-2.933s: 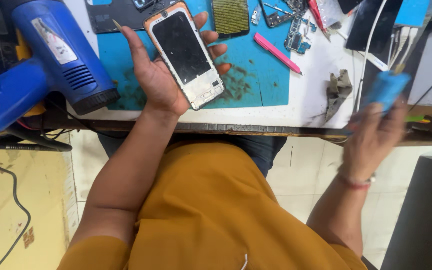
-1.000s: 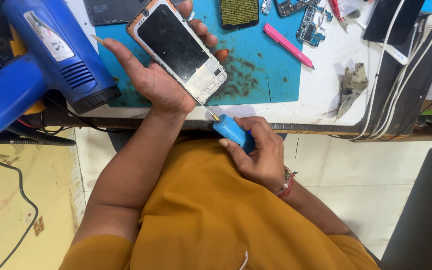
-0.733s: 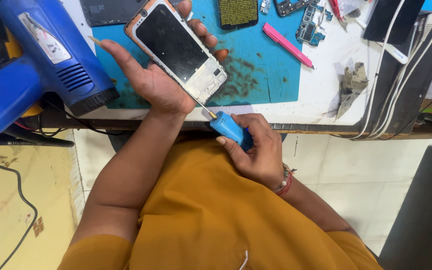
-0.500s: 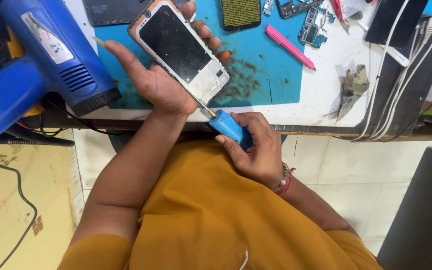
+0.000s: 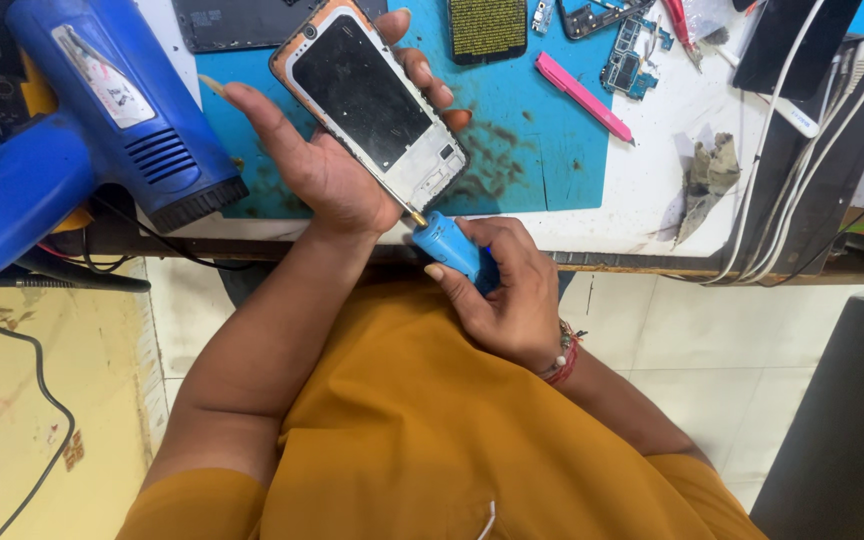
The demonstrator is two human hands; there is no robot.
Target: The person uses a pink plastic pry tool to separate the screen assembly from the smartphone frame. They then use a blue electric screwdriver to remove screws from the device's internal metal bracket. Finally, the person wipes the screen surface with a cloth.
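Blue-handled screwdriver sits in the right hand, fingers wrapped tight around the grip, tip touching the near bottom corner of the phone frame. Left hand cradles that phone from below, fingers curled over its far edge, probably to keep it steady above the teal mat. Big blue heat gun crowds the left of the desk; pink tool, circuit board and white cables lie far right.
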